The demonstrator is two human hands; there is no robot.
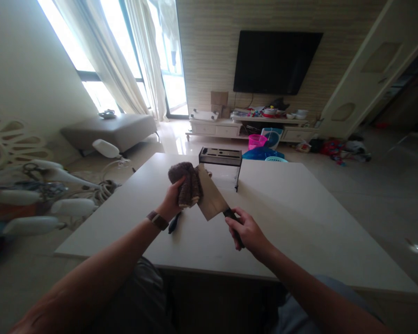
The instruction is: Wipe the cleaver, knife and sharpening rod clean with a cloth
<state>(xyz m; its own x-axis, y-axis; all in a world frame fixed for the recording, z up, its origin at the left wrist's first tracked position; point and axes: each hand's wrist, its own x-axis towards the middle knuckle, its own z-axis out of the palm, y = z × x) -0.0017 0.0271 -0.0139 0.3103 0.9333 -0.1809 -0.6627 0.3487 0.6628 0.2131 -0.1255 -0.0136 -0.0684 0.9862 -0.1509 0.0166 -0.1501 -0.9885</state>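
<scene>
My right hand (247, 232) is closed round the black handle of a cleaver (212, 197), whose broad metal blade points up and to the left above the table. Folded in my left hand (170, 202) is a brown cloth (185, 181), pressed up against the far left edge of the blade. Behind the blade stands a knife block (221, 155) with a slotted dark top and a clear body. A dark-handled object (174, 224) lies on the table below my left hand, partly hidden by it.
The white table (282, 208) spreads out in front of me. Beyond it are a pink basket (257, 140), a low TV cabinet (216, 129) and a wall-mounted television (277, 62). White lamp shades with tangled cables (106, 190) stand off the table's left side.
</scene>
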